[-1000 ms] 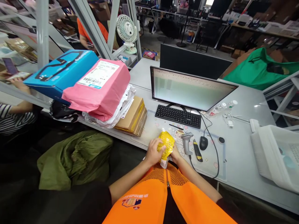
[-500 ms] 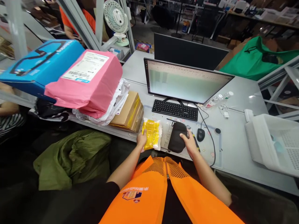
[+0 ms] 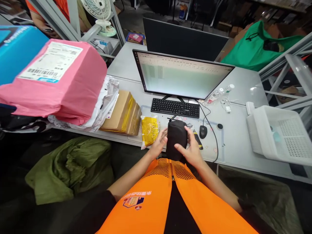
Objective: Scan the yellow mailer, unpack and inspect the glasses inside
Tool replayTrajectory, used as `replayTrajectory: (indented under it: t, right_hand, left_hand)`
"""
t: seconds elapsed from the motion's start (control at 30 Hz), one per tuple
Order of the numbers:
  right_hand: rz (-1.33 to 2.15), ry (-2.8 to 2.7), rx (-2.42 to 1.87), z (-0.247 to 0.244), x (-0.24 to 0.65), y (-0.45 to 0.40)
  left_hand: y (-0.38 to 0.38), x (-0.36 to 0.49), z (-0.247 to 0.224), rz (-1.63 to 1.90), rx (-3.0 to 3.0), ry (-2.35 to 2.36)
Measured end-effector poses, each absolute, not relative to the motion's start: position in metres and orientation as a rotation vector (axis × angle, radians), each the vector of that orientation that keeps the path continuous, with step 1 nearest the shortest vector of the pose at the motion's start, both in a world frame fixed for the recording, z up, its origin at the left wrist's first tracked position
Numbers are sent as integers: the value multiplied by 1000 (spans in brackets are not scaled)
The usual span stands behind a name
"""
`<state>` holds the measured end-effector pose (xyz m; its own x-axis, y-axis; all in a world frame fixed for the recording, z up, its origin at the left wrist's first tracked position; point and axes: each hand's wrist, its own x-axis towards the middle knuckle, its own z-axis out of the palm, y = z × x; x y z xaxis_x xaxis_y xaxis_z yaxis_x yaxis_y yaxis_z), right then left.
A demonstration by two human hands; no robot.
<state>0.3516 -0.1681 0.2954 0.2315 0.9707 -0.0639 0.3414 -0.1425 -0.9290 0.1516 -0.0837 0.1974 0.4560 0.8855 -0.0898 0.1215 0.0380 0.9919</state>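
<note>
A black zip case (image 3: 176, 138) is at the desk's front edge, just in front of the orange vest. My right hand (image 3: 191, 148) grips its right side, thumb on top and fingers along the edge. My left hand (image 3: 159, 143) is beside the case's left side with its fingers apart, holding nothing. The yellow packet (image 3: 149, 130) in clear plastic lies on the desk to the left of that hand, next to the cardboard boxes (image 3: 119, 113).
Behind the case stand a keyboard (image 3: 175, 108) and a monitor (image 3: 182, 76). A mouse (image 3: 203, 131) and white baskets (image 3: 280, 133) are to the right. A pink parcel (image 3: 80, 76) tops the left stack. Another person's arm (image 3: 40, 22) shows at upper left.
My left hand has let go of the yellow packet and moved right, to the black case. My right hand has brought the case left, closer to my body. The view has shifted.
</note>
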Motion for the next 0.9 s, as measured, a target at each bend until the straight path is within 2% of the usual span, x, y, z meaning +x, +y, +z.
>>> replayTrajectory:
  t: [0.23,0.43,0.6,0.7,0.9]
  right_hand:
    - [585,-1543,-1494,339,369,-147]
    - [729,-1928,-1253,376,375,-105]
    - [657,-1865,-1355,345,341,-122]
    - [831,-1765,-1352,313,319,-141]
    - [1212,-1111,-1409,273,292,-159]
  left_hand:
    - [-76,138,230,699,1253,611]
    - [-75,140,250,703,1029,530]
    - [-80,160,268,964,331,697]
    - [-73,165,277,1078,81,726]
    - [-72,164,278,1155,-31,739]
